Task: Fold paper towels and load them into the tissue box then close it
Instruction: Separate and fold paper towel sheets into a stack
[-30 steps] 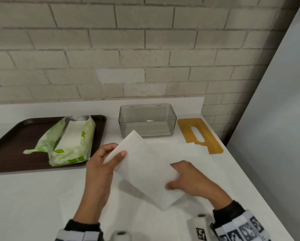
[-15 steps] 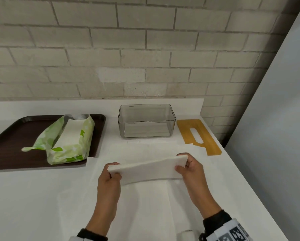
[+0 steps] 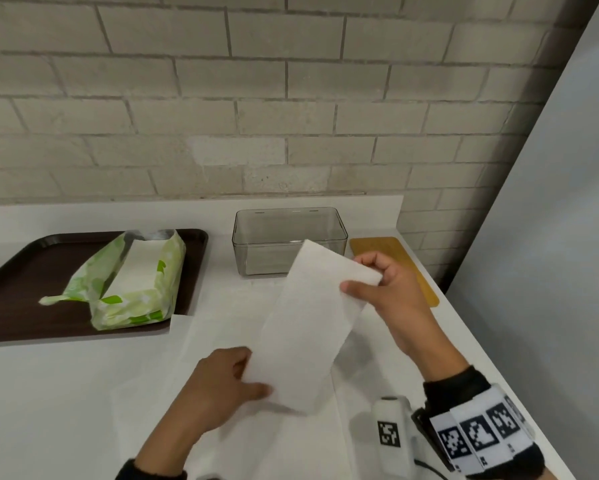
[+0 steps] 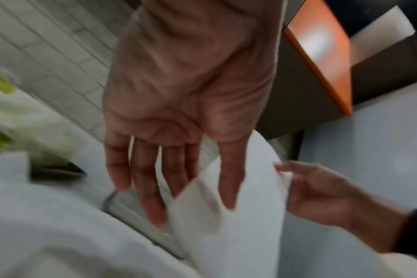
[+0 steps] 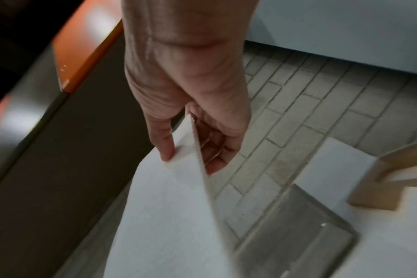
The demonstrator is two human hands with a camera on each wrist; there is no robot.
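Towel [image 3: 308,327] swung from crosswise to tilted lengthwise; far end pinched by right hand [image 3: 391,299], near end by left hand [image 3: 222,386].

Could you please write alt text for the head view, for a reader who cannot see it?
Two hands, left hand and right hand, hold a folded paper towel above a white counter, before an open clear tissue box. A green towel pack lies on a brown tray.

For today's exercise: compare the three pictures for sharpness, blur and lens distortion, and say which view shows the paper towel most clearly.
Head view: sharpest, evenly lit; the folded paper towel shows crisply, with brick lines bowing near the edges. Left wrist view: the left hand fills the frame, and the fingertips and the green packet are smeared. Right wrist view: dimmer, and the clear box is streaked beyond the right hand.
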